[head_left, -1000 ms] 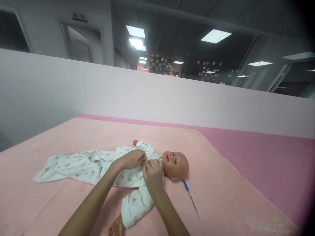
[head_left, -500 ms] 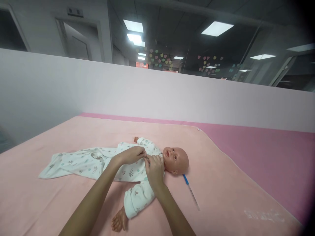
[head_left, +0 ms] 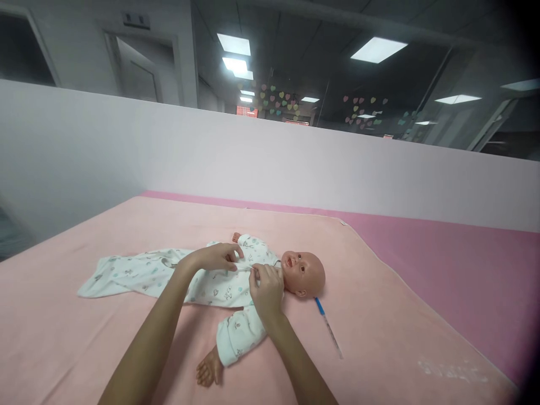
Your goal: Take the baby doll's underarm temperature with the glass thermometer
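Observation:
A baby doll (head_left: 304, 274) lies on its back with its head to the right. It wears a white printed baby romper (head_left: 219, 289) with long sleeves and a long lower part stretching left. My left hand (head_left: 217, 257) is over the doll's chest, fingers curled and closed on the front of the romper. Close to the doll's neck, my right hand (head_left: 267, 287) pinches the cloth between thumb and fingers. A fold of the fabric runs between the two hands. The exact fastening under my fingertips is too small to make out.
A thin stick-like thermometer (head_left: 328, 327) with a blue end lies beside the doll's head. The peach blanket (head_left: 392, 332) covers a pink mat (head_left: 455, 259). A low white wall (head_left: 270, 163) rises behind, with glass above it.
My left hand has moved slightly left, away from my right hand, and its index finger has lifted. My right hand stays near the neck. The view has shifted a little.

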